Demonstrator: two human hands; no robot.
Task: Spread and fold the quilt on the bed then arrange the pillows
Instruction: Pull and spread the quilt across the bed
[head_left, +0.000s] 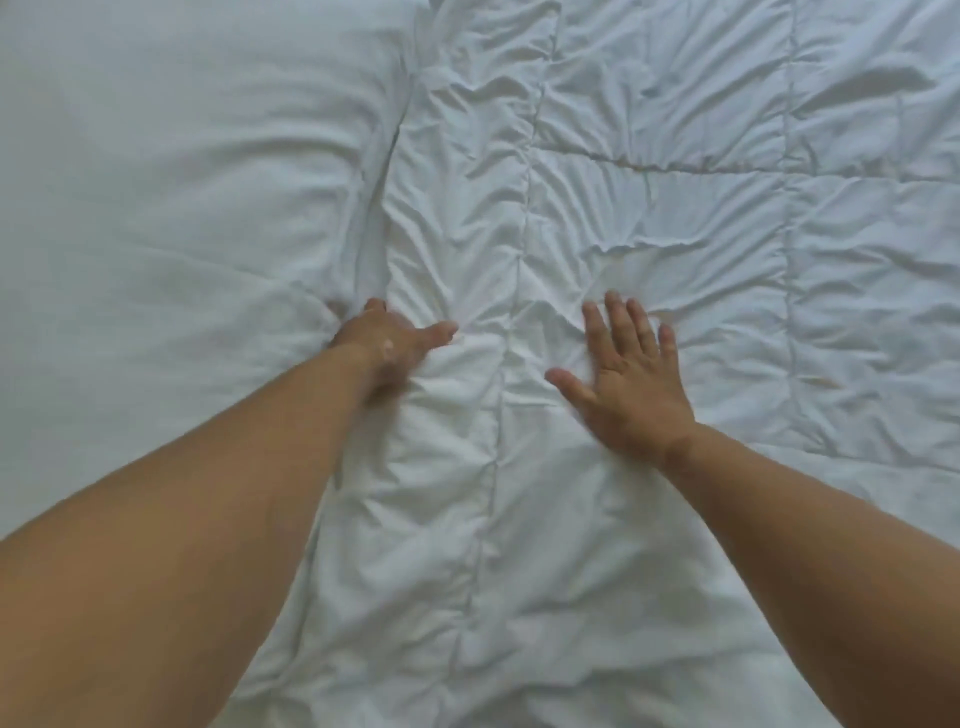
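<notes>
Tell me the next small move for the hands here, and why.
Probably slide the right hand rightward, palm flat, to smooth the quilt. It lies flat with fingers spread, and creases bunch between the hands. The left hand sits at the quilt's edge beside the sheet, fingers hidden, so it could anchor that side.

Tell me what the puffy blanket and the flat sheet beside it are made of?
The quilt looks like soft, matte white cloth, maybe cotton or microfibre, with fluffy filling inside: stitched lines split it into puffy squares and wrinkles cover it. The sheet looks like thinner, smooth white cloth: it lies flat with only fine creases. The exact fibre cannot be told.
</notes>
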